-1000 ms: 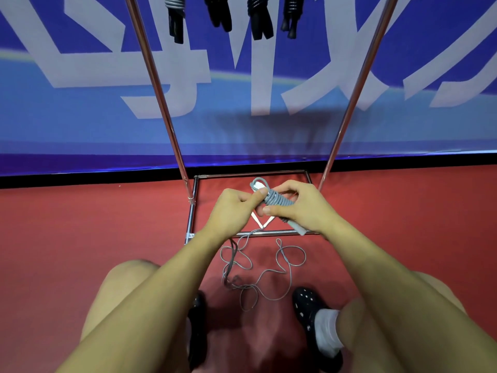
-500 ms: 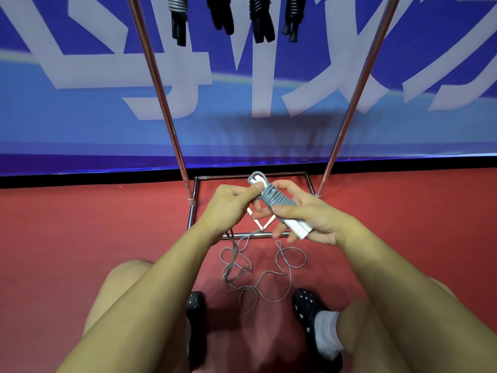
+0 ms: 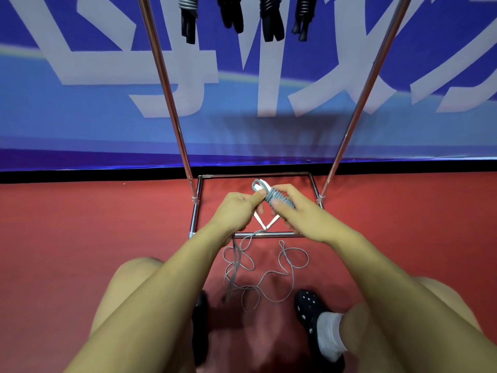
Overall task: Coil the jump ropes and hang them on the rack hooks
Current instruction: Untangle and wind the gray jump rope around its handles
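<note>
Behind everything, a blue banner (image 3: 80, 117) with large pale lettering, above a red floor (image 3: 67, 238). In front, a chrome rack (image 3: 166, 84): two slanted poles rising from a rectangular base frame on the floor. At the top edge, four coiled jump ropes (image 3: 271, 20) with black handles, hanging. Lower down, bare knees and black shoes (image 3: 309, 308). Between the poles, left hand (image 3: 236, 214) pinching the grey jump rope (image 3: 274, 196), thumb pressed to the coil. Right hand (image 3: 298, 214) curled round the wound bundle, fingers clamped on it. Loose grey cord looping on the floor between the feet.
</note>
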### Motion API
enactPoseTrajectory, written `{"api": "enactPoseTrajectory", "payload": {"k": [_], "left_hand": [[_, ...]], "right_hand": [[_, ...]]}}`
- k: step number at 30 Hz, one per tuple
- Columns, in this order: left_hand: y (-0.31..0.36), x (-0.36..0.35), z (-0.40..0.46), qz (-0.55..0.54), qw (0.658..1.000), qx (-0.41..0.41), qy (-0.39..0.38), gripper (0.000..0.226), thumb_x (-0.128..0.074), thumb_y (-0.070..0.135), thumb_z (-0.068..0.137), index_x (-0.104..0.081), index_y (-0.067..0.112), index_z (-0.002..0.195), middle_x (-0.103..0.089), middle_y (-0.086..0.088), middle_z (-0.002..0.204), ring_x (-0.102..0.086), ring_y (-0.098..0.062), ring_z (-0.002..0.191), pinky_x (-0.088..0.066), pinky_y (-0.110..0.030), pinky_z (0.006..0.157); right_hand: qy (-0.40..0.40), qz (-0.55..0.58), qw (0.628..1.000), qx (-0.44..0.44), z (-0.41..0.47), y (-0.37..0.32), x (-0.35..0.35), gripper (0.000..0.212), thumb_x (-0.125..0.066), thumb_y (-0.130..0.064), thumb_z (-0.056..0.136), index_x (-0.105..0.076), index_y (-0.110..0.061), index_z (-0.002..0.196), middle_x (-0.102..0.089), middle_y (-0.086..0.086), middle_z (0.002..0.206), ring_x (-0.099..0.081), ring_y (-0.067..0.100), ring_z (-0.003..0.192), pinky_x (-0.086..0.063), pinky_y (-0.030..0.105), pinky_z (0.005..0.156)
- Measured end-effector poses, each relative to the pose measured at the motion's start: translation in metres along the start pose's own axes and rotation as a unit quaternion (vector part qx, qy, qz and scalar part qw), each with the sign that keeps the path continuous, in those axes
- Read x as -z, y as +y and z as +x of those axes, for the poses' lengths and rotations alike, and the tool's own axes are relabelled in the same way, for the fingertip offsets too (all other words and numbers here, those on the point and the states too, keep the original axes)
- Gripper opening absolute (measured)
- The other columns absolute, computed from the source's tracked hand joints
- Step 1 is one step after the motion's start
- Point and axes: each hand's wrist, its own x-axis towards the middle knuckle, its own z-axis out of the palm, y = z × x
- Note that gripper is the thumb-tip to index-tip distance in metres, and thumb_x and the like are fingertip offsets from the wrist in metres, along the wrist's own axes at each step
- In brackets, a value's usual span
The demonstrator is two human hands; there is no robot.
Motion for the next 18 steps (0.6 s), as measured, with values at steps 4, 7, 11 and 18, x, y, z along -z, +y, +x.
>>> {"api": "enactPoseTrajectory", "payload": {"k": [4,7,11,18], "left_hand": [[0.002,-0.001,-0.002,-0.025,0.999,0.008,-0.020,0.047,-0.048,0.039,0.106,-0.071,0.008,0.079,-0.031,0.002,0.054,-0.023,-0.013,0.046,-0.015,-0.026,0.046],[0.004,-0.001,-0.005,-0.036,0.998,0.025,-0.042,0.049,-0.039,0.036,0.102,-0.073,0.002,0.094,-0.039,0.003,0.059,-0.026,-0.012,0.048,-0.021,-0.026,0.047],[0.008,-0.004,-0.011,-0.009,0.999,0.017,-0.044,0.073,-0.040,0.069,0.098,-0.075,0.005,0.093,-0.059,-0.001,0.062,-0.035,-0.010,0.046,-0.030,-0.022,0.046],[0.003,0.000,-0.008,0.024,0.998,-0.044,-0.048,0.065,-0.055,0.064,0.096,-0.070,0.010,0.063,-0.037,-0.005,0.051,-0.025,-0.018,0.051,-0.021,-0.033,0.054]], "right_hand": [[-0.001,0.096,0.995,-0.035,0.004,0.002,0.005,0.027,-0.040,-0.037,0.108,-0.055,-0.037,0.131,-0.064,-0.002,0.100,-0.051,0.011,0.072,-0.042,0.025,0.060],[0.031,0.041,0.999,-0.018,0.004,0.000,0.006,0.027,-0.045,-0.022,0.110,-0.057,-0.029,0.133,-0.062,-0.005,0.096,-0.052,0.004,0.074,-0.043,0.013,0.065],[0.035,0.031,0.999,0.000,0.002,0.005,0.007,0.029,-0.061,-0.020,0.103,-0.061,-0.026,0.131,-0.069,-0.001,0.113,-0.065,0.004,0.094,-0.051,0.022,0.086],[0.016,0.085,0.995,-0.048,-0.007,-0.005,0.021,0.048,-0.087,-0.019,0.081,-0.066,-0.021,0.123,-0.072,0.011,0.116,-0.071,0.006,0.085,-0.060,0.031,0.087]]}}
